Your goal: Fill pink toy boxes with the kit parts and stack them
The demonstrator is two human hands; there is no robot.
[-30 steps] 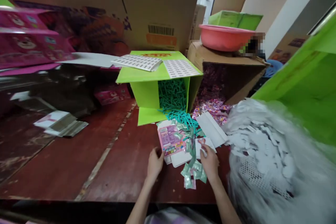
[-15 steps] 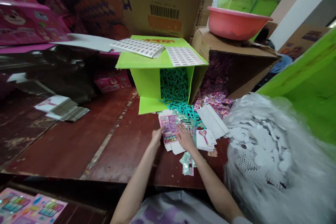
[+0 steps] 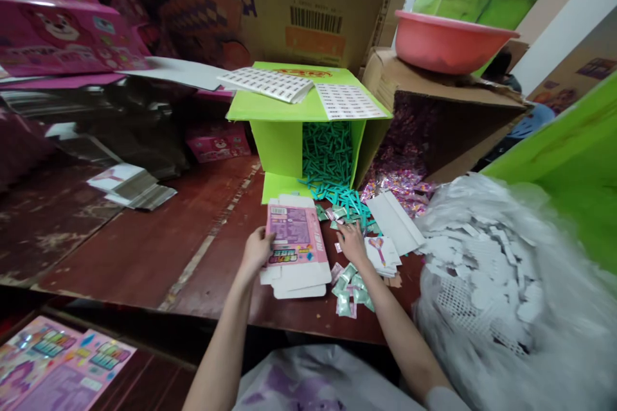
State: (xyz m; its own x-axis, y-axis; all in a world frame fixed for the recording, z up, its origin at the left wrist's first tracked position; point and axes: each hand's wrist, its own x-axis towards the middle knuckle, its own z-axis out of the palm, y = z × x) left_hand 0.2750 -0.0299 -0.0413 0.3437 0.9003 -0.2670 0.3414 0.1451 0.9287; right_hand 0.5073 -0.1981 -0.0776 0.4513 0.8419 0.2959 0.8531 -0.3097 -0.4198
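Observation:
My left hand [image 3: 257, 250] grips the left edge of a flat pink and purple cardboard box [image 3: 292, 241], thumb on top. White flaps stick out at the box's near and far ends. Right of the box, my right hand [image 3: 351, 242] reaches over the table, fingers apart, at a few small green and pink sachets [image 3: 339, 212]. More sachets [image 3: 344, 303] lie in a loose pile below its wrist. Next to that hand is a stack of white cards [image 3: 380, 252] with a wand picture. Teal sticks [image 3: 337, 194] spill out just beyond the fingers.
A lime-green box [image 3: 274, 148] of teal sticks stands ahead, sticker sheets [image 3: 349, 101] on top. Folded white card [image 3: 396, 221] lies to the right, near a plastic bag [image 3: 448, 359] of white scraps. Leftward sit a card stack [image 3: 139, 189] and pink boxes [image 3: 67, 38].
My left hand has moved left with the pink box, which now lies farther left and shows wider. My right hand has come off the box onto the sachets, and more sachets lie in the near pile.

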